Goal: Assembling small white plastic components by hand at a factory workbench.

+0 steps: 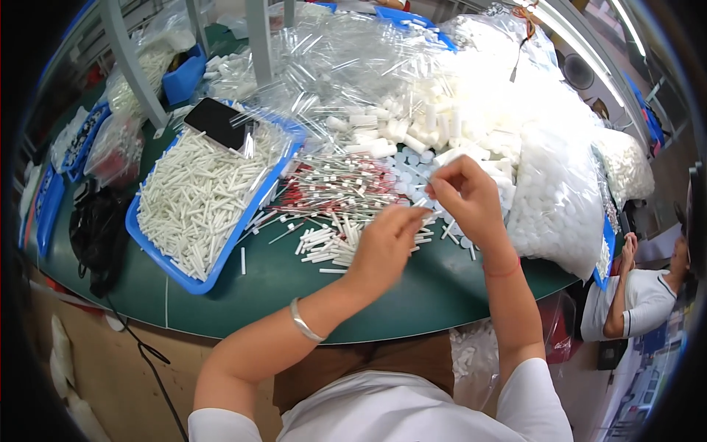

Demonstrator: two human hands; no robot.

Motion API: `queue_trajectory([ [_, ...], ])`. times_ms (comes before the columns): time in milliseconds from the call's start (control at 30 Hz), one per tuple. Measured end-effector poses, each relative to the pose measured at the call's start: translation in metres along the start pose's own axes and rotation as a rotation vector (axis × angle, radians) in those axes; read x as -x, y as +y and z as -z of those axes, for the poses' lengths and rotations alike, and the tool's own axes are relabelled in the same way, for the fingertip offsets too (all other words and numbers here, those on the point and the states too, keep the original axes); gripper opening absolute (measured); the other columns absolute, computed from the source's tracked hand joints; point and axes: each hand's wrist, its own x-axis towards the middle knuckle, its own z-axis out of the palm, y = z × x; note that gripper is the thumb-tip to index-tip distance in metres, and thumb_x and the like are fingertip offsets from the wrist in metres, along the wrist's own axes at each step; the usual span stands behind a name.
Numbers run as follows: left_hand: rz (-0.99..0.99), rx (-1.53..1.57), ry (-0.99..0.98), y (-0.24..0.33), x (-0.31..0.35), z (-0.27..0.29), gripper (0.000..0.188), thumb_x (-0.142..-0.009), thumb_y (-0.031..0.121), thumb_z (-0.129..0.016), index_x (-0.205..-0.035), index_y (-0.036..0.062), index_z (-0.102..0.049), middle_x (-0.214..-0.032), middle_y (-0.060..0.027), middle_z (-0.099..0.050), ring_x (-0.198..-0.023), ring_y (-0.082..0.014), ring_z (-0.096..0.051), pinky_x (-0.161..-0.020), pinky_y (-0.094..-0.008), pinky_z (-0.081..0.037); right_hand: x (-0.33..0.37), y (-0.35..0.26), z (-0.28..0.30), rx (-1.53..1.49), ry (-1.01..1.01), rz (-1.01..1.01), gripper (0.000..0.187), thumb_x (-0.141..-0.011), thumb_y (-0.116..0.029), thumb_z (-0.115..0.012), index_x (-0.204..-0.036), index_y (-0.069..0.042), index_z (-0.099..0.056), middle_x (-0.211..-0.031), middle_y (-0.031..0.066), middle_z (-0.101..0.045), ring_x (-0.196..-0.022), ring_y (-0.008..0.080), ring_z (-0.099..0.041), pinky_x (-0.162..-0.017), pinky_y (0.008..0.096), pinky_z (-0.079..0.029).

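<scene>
Above the front of the pile, my left hand [384, 239] is closed in a pinch; what its fingertips hold is too small to make out. Just to its right, my right hand [471, 199] pinches thumb against forefinger, with a thin pale rod [417, 174] pointing out to the left from them. Beneath and beside the hands lie short white tubes [324, 241] in a loose heap. Behind them is a pile of thin metal rods [335, 184] with white caps and red parts. Translucent round discs [412, 158] spread behind and under my right hand.
A blue tray [206, 283] full of white tubes stands left, a black phone [219, 122] on it. Clear plastic tubes [331, 66] and white cylinders [434, 125] are heaped behind. A bulging clear bag [556, 206] sits right. Grey posts [258, 44] rise at the back. Another person [633, 295] is at far right.
</scene>
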Motion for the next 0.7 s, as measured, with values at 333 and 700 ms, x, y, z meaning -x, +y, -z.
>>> queue_trajectory([
  [333,0.150,0.292,0.083,0.004,-0.008,0.015,0.019,-0.095,0.014,-0.060,-0.108,0.0008,-0.062,-0.091,-0.0002,-0.059,-0.071,-0.0042,-0.055,-0.060,-0.0191,-0.049,0.038,0.007,0.011,0.032,0.002,0.054,0.006,-0.080,0.002,-0.063,-0.086,0.001,-0.060,-0.078,0.0055,-0.065,-0.073,0.0116,-0.061,-0.070,0.0253,-0.049],
  [700,0.053,0.079,0.084,0.001,-0.009,0.016,0.014,-0.092,0.011,-0.064,-0.102,0.0015,-0.066,-0.088,-0.0016,-0.058,-0.067,-0.0060,-0.053,-0.059,-0.0220,-0.047,0.038,-0.006,0.025,0.260,-0.132,0.115,0.009,-0.077,0.003,-0.063,-0.085,0.000,-0.059,-0.079,0.0090,-0.064,-0.072,0.0171,-0.063,-0.066,0.0282,-0.051],
])
